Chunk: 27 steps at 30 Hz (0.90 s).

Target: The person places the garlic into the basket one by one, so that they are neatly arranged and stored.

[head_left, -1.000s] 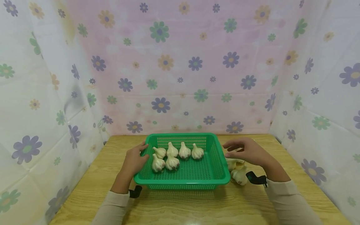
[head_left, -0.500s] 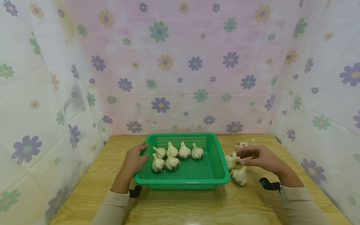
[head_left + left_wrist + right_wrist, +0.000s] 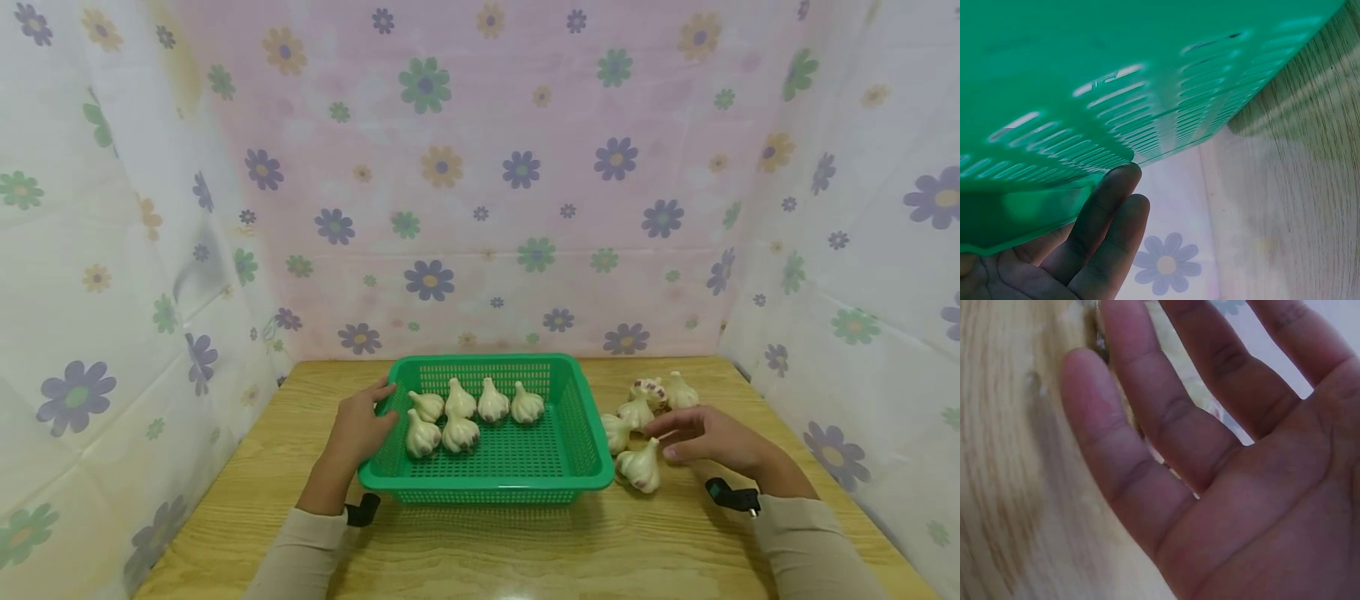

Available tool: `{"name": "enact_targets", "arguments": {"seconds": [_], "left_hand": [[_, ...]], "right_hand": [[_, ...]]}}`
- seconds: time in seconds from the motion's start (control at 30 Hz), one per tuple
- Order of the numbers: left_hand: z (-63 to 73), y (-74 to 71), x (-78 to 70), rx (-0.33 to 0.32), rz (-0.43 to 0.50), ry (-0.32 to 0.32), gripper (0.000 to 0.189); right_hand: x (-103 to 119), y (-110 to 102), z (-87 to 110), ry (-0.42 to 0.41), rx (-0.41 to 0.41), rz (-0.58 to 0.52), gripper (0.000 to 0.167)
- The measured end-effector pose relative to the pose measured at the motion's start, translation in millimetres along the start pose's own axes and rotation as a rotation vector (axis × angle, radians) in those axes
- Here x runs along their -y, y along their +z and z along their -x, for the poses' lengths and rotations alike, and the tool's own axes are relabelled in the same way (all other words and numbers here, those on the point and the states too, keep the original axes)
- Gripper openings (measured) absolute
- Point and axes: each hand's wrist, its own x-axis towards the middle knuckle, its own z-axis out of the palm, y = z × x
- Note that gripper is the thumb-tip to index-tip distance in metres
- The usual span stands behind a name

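Note:
A green plastic basket (image 3: 487,483) with slotted walls stands on the table, several garlic bulbs (image 3: 492,402) grouped in its left and back part. My left hand (image 3: 362,427) holds the basket's left rim, thumb over the edge; in the left wrist view its fingers (image 3: 1110,240) lie against the outer wall. Right of the basket lie several more bulbs, the closest one (image 3: 640,467) with its stem pointing up and right. Just beside that bulb is my right hand (image 3: 712,440), holding nothing, its fingers (image 3: 1094,403) relaxed and apart in the right wrist view.
The wood-grain table (image 3: 525,550) extends in front of the basket. Flower-print cloth (image 3: 487,208) closes in the back and both sides. A pair of bulbs (image 3: 681,392) sits farther back on the right, beyond my right hand.
My right hand has moved right and toward me, from beside the basket's rim to the right side of the loose bulbs, uncovering them. Left hand and basket stay put.

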Motion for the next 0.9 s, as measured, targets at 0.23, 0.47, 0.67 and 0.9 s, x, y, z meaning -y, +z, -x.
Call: {"name": "enact_targets", "arguments": {"seconds": [0.23, 0.47, 0.67, 0.9], "left_hand": [[-0.2, 0.1, -1.0, 0.002, -0.002, -0.006, 0.054], [-1.1, 0.9, 0.5, 0.005, -0.006, -0.003, 0.054], [-2.6, 2.2, 3.4, 0.003, -0.010, 0.003, 0.054], [-2.1, 2.3, 4.0, 0.004, -0.008, 0.005, 0.054]], "right_hand": [[-9.7, 1.4, -4.5, 0.024, 0.054, -0.017, 0.045], [-11.9, 6.6, -11.1, -0.011, 0.091, 0.051, 0.046], [-8.8, 11.3, -14.6, -0.052, 0.097, 0.106, 0.046], [-4.7, 17.6, -18.8, -0.056, 0.085, 0.170, 0.046]]}}
